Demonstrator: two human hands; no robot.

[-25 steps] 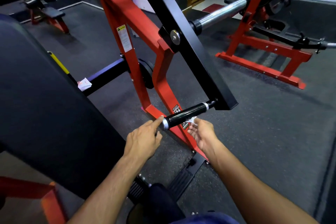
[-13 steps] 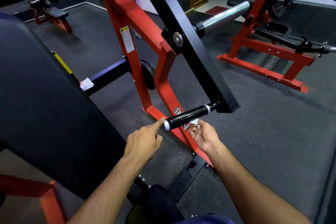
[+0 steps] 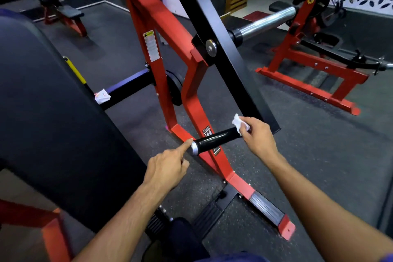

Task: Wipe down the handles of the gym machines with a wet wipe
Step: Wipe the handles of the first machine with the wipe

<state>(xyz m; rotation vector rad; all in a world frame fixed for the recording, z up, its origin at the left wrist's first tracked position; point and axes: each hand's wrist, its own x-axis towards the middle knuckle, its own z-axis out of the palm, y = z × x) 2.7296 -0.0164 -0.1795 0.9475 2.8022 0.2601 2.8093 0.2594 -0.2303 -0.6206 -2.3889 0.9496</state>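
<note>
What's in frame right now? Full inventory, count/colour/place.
handle: 1, black grip with silver end cap, centre, on the black lever arm
wet wipe: 1, white, at the handle's far end
lever arm: 1, black, diagonal through centre
machine frame: 1, red, behind the handle
back pad: 1, black, left
weight sleeve: 1, chrome, upper right
second machine: 1, red and black, right background
bench: 1, red and black, upper left
floor: dark speckled rubber
left hand: index fingertip touches the end cap
right hand: pinches the wet wipe against the handle
</note>
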